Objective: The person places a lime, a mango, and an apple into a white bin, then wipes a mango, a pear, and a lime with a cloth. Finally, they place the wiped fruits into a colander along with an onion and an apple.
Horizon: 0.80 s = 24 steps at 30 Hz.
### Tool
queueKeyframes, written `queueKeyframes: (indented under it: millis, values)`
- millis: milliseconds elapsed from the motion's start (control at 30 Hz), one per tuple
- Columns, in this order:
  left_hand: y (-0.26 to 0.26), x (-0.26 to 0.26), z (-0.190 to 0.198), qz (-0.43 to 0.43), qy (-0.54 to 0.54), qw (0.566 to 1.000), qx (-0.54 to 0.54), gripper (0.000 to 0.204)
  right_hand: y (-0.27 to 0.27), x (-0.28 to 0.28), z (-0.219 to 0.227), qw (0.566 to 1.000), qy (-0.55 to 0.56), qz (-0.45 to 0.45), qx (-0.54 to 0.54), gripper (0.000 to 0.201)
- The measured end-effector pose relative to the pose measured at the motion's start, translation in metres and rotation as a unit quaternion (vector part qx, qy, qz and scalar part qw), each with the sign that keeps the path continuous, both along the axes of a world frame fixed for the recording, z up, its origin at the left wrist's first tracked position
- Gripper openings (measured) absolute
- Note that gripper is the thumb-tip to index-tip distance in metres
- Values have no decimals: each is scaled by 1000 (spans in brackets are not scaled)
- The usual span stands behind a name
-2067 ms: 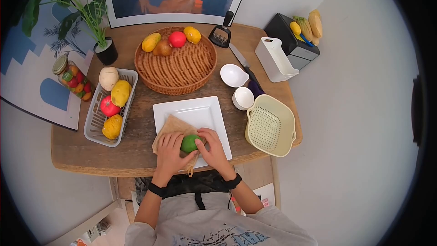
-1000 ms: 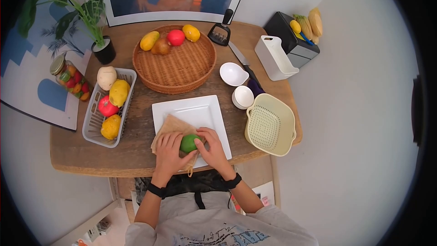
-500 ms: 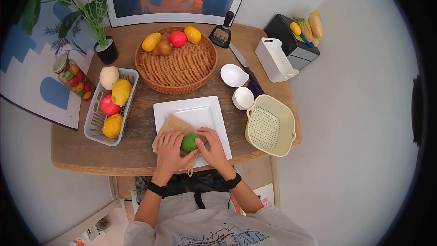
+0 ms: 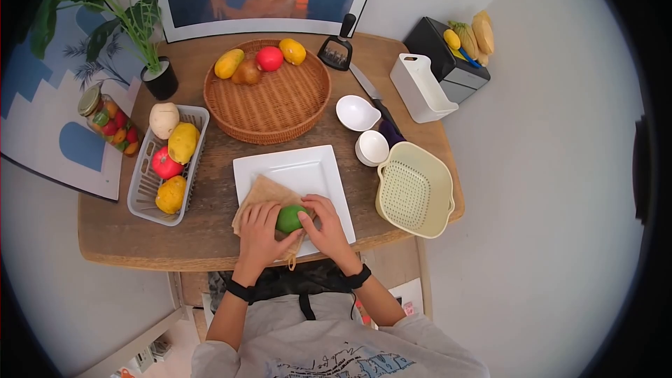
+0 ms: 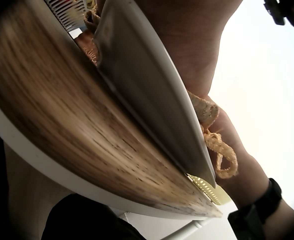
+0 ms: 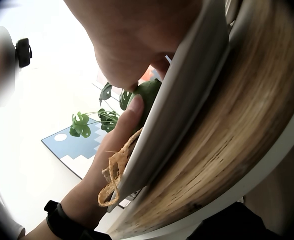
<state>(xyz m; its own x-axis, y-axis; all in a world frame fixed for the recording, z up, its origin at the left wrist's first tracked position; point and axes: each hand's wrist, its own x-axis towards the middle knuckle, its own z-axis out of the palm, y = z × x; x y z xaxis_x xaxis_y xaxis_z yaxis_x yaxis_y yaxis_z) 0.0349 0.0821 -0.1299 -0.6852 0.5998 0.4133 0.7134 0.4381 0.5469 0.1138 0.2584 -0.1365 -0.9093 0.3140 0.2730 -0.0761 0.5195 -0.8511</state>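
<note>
A green fruit (image 4: pixel 289 218) rests over a tan cloth (image 4: pixel 265 189) on a square white plate (image 4: pixel 318 159). Its left side is beside my left hand (image 4: pixel 259 236), whose fingers lie over the cloth, with the thumb against the fruit's lower edge. My right hand (image 4: pixel 329 233) holds the fruit from the right, thumb on top and fingers bent around the far side. In the right wrist view the left thumb touches the green fruit (image 6: pixel 148 95), and a cloth loop (image 6: pixel 108 194) hangs over the plate's edge. The left wrist view shows the plate's underside (image 5: pixel 147 90); the fruit is hidden there.
Left stands a grey basket (image 4: pixel 198 161) of fruit, behind the plate a round wicker tray (image 4: pixel 266 126). Two white bowls (image 4: pixel 357 113), a knife (image 4: pixel 367 86), a pale yellow colander (image 4: pixel 437 168) and a white container (image 4: pixel 420 87) stand on the right.
</note>
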Motion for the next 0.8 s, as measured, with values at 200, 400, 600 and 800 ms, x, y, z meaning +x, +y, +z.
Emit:
queueKeyframes:
  millis: [200, 400, 600, 800]
  values:
    - [0, 0, -2, 4, 7, 1000, 9, 60, -1, 1, 6, 999, -20, -12, -39, 38]
    - [0, -1, 0, 0, -3, 1000, 9, 60, 1, 0, 4, 1000, 5, 12, 2, 36]
    - [0, 0, 7, -2, -14, 1000, 13, 63, 0, -1, -2, 1000, -2, -1, -14, 32]
    - [-2, -2, -3, -4, -1, 1000, 12, 64, 0, -1, 2, 1000, 0, 1, -3, 33]
